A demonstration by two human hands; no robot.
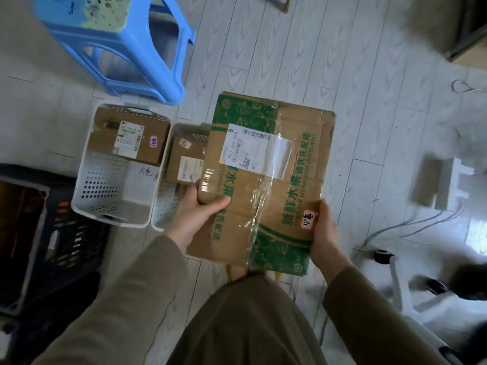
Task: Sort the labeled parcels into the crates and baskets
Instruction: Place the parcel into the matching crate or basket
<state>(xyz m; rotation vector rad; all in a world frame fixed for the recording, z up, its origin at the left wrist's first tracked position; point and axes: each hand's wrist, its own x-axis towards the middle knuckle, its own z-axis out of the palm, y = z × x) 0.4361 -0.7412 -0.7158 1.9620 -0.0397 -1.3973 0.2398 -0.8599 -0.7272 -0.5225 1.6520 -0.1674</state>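
Head view, item one — large flat cardboard parcel (pixel 266 180), green-printed and taped, held in the air above the floor, its far-left corner overlapping the second white basket (pixel 168 204). The left hand (pixel 200 209) grips the near-left corner, thumb on the top face and fingers hidden beneath. The right hand (pixel 325 233) clasps the near-right edge just beside the handwritten sticker (pixel 308 218), fingers likewise out of sight below. Item two — first white basket (pixel 100 180), holding a smaller parcel (pixel 129 138) at its far end; the second basket, right beside it, holds another stickered parcel (pixel 184 159). A black crate (pixel 73 233) stands at the left. Hazards, as judged: the held parcel looks wider than either basket mouth, so lowered flat it would likely bridge the rim or slide off. The sticker sits sideways, inviting a misread and the wrong bin. Cables (pixel 411 225) trail over the floor near the feet.
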